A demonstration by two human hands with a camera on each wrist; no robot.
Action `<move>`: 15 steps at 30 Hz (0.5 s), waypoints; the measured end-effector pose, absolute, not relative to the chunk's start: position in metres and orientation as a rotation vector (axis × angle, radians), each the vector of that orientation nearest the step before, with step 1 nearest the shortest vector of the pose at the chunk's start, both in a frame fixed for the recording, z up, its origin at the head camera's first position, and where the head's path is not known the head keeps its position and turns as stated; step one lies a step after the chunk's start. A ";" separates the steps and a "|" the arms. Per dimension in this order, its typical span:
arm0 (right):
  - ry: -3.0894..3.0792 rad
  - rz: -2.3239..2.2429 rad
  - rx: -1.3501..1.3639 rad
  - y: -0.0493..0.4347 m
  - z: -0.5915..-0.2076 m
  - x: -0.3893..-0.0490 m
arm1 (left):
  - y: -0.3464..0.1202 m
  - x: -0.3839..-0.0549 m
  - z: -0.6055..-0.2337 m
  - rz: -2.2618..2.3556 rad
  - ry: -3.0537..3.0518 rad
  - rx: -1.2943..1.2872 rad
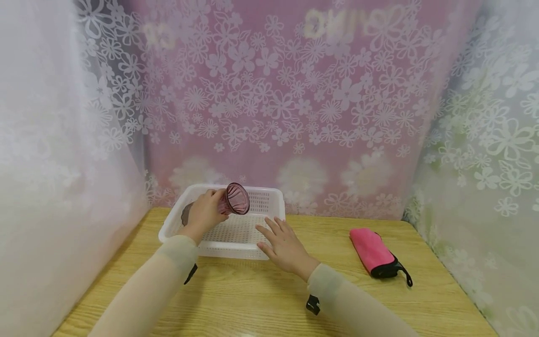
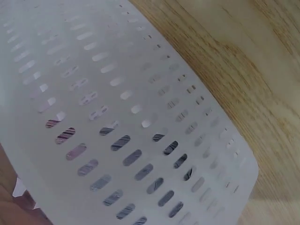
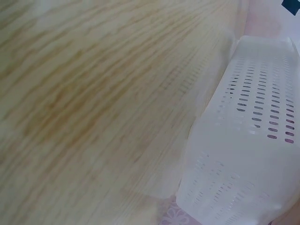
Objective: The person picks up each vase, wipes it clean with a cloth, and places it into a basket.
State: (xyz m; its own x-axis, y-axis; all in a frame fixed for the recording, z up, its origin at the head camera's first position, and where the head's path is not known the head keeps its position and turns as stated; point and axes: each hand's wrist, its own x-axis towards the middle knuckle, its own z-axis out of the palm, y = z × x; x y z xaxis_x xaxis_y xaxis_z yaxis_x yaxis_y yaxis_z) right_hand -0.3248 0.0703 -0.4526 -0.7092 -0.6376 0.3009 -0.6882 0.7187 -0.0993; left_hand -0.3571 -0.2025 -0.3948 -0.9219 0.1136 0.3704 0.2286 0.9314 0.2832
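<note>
A purple ribbed drinking glass (image 1: pixel 237 199) is tilted above the white perforated plastic basket (image 1: pixel 236 251), its mouth facing right. My left hand (image 1: pixel 205 210) grips it around the body. Behind that hand, a dark grey item (image 1: pixel 185 214) shows at the left inside the basket; its kind is hidden. With fingers spread, my right hand (image 1: pixel 284 245) is at the basket's front right corner and holds nothing; whether it touches the rim I cannot tell. In the left wrist view, the basket wall (image 2: pixel 112 79) fills most of the picture, with dark stripes visible through its slots.
On the right of the wooden table (image 1: pixel 261 299) lies a pink pouch-like bundle (image 1: pixel 371 252) with a black end and loop. Flowered curtains (image 1: pixel 286 93) hang behind and on both sides. The right wrist view shows the basket's slotted side (image 3: pixel 229 154) next to bare wood.
</note>
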 end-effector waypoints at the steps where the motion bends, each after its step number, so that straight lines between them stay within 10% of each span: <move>1: -2.682 0.300 1.051 0.070 -0.452 -0.325 | -0.202 -0.358 -0.395 -0.445 -2.744 -0.254; 15: -2.686 0.309 1.046 0.070 -0.450 -0.323 | -0.191 -0.368 -0.419 -0.212 -2.808 -0.296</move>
State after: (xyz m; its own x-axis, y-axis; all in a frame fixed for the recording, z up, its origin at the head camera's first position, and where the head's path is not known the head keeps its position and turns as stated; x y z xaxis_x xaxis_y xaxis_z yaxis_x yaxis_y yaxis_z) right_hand -0.3228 0.0702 -0.4500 -0.7140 -0.6334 0.2984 -0.6846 0.7209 -0.1078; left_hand -0.3676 -0.1909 -0.4194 -0.9308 0.1796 0.3183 0.2255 0.9676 0.1133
